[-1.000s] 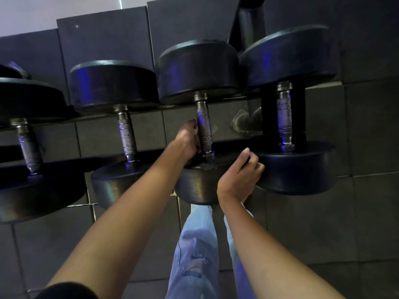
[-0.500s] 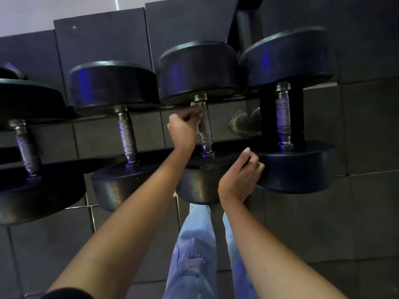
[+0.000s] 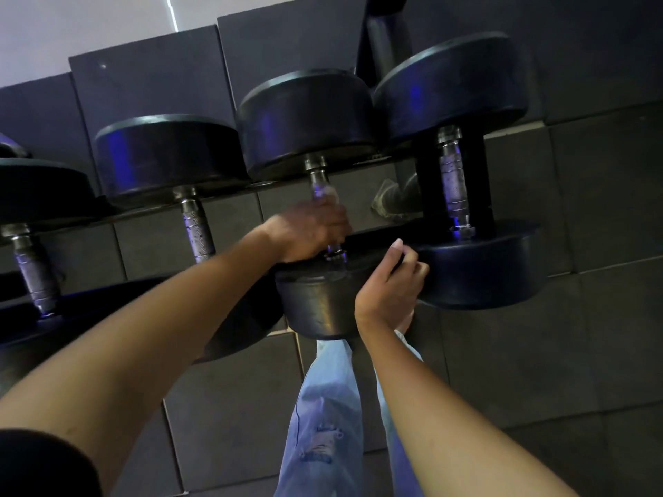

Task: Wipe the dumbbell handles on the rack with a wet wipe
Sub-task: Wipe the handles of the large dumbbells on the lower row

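The left hand (image 3: 313, 227) clenched the handle (image 3: 320, 184) of the dumbbell at frame centre, wipe hidden, while the right hand (image 3: 391, 285) gripped its near weight (image 3: 315, 303); steadying it should allow full-length strokes.

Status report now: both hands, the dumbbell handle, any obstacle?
Left hand closed around third dumbbell handle. Right hand steadies its near weight head. Nothing in the way.
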